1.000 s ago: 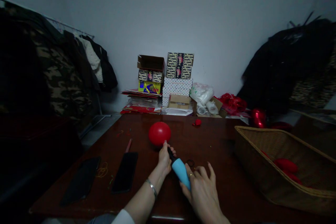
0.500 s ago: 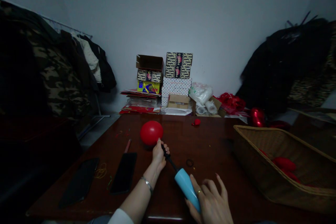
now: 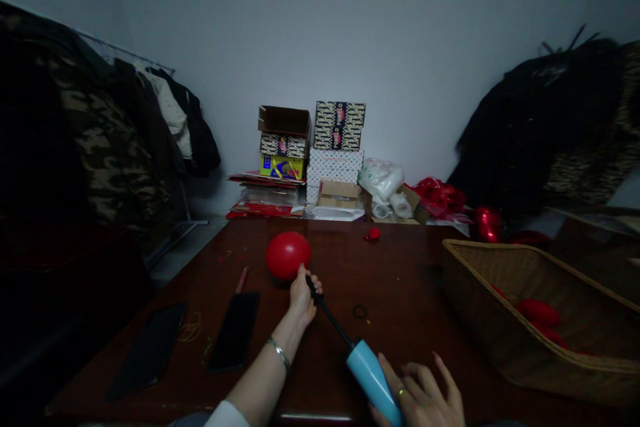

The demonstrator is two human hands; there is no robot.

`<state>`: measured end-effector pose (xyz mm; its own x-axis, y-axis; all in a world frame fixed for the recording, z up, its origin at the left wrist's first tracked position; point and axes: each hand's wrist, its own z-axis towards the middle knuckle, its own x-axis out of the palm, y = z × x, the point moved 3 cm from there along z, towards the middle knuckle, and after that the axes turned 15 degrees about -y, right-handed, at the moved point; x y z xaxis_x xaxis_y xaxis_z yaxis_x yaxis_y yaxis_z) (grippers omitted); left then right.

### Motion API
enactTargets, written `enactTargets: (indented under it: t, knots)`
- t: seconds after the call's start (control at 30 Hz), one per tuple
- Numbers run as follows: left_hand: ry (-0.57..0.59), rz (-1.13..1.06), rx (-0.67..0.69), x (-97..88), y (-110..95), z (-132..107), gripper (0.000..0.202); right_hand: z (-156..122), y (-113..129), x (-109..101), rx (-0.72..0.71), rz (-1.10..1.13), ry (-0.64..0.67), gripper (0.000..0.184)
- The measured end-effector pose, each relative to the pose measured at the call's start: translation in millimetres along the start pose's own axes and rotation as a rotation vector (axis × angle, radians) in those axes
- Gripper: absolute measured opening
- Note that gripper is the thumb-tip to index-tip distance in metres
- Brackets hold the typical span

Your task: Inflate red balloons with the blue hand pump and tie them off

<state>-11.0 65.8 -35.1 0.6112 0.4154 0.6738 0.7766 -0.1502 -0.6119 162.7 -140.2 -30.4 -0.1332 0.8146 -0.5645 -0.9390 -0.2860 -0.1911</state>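
A red balloon (image 3: 288,255), round and partly inflated, sits at the tip of a hand balloon pump (image 3: 373,377) with a light blue barrel and a black rod and nozzle. My left hand (image 3: 303,297) is closed around the black nozzle end, at the balloon's neck, which the fingers hide. Around the blue barrel, near the table's front edge, my right hand (image 3: 423,393) grips with thumb and index finger while other fingers stick out. A good length of black rod shows between barrel and nozzle.
To the right stands a wicker basket (image 3: 530,347) with red balloons inside. Two dark flat devices, a phone (image 3: 235,332) and a larger slab (image 3: 147,350), lie left beside yellow rubber bands (image 3: 190,327). A small red balloon (image 3: 373,233) lies at the back; a dark ring (image 3: 360,311) is mid-table.
My right hand has pulled the blue barrel back toward me and to the right, so more black rod shows. My left hand and the balloon have stayed nearly in place.
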Motion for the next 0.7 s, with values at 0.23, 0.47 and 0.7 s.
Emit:
enactTargets:
  t: [0.23, 0.47, 0.7]
  knots:
    - [-0.018, 0.056, -0.017, 4.3, 19, -16, 0.034, 43, 12, 9, 0.256, 0.031, 0.156, 0.048]
    - [-0.028, 0.070, -0.044, 4.8, 29, -20, 0.039, 76, 24, 16, 0.338, 0.040, 0.313, 0.045]
    - [-0.008, 0.090, -0.020, 3.9, 23, -17, 0.040, 69, 27, 14, 0.353, 0.054, 0.284, 0.043]
